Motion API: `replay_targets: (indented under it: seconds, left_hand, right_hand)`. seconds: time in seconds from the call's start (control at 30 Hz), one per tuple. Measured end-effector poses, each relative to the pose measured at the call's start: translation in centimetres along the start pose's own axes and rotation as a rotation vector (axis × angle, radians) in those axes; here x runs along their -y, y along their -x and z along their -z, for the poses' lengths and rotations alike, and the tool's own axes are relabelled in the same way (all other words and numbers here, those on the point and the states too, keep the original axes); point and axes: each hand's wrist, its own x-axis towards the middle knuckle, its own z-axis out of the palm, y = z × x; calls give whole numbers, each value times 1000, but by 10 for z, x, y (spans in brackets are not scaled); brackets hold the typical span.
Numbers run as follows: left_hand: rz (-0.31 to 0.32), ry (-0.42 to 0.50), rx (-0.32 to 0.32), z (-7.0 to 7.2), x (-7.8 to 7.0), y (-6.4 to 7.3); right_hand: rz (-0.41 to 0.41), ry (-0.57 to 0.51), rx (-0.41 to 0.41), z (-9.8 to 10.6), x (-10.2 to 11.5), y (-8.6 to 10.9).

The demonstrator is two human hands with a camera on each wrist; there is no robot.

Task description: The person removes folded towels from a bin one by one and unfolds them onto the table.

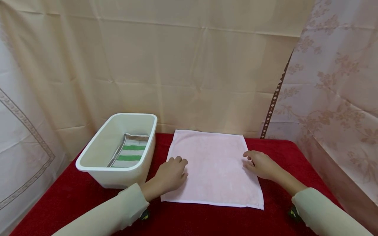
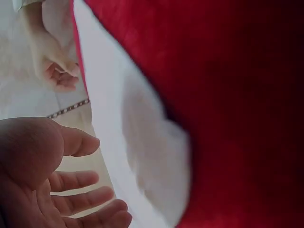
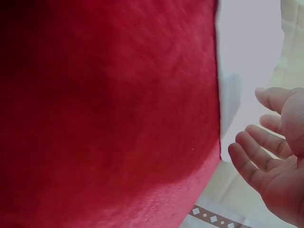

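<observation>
A pale pink towel [image 1: 215, 167] with a white hem lies spread flat on the red-covered table. Over its left edge is my left hand [image 1: 172, 173], fingers loosely bent with nothing between them; the left wrist view shows the same hand [image 2: 61, 180] with thumb and fingers apart. My right hand [image 1: 261, 165] hovers at the towel's right edge, its fingers relaxed. In the right wrist view that hand [image 3: 270, 152] has spread fingers beside the white-looking towel [image 3: 247, 61] and holds nothing.
A cream plastic basin [image 1: 116, 169] stands on the table to the left, with a green, white and grey striped cloth [image 1: 131, 152] inside. Red cloth [image 1: 200, 221] covers the table. A beige curtain [image 1: 183, 65] hangs behind, and a floral one [image 1: 339, 82] at the right.
</observation>
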Motion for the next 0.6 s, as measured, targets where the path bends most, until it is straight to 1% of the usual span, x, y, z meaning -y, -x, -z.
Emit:
replay_targets:
  seconds: [0.1, 0.2, 0.33, 0.4, 0.47, 0.5, 0.6]
  left_hand:
    - [-29, -40, -6, 1, 2, 16]
    - [-55, -101, -27, -1, 7, 30]
    - [-92, -182, -69, -4, 14, 47]
    - [-117, -189, -64, -3, 15, 54]
    - [-159, -175, -37, -1, 16, 60]
    - [-192, -167, -21, 0, 17, 62]
    - [-328, -149, 20, 3, 23, 66]
  right_hand:
    - [4, 14, 5, 0, 8, 11]
    - [19, 36, 7, -1, 14, 21]
    - [67, 108, 32, -4, 21, 33]
    - [88, 147, 56, -5, 26, 40]
    - [114, 172, 70, -6, 32, 46]
    - [134, 181, 71, -6, 36, 49]
    - [209, 197, 54, -4, 46, 58]
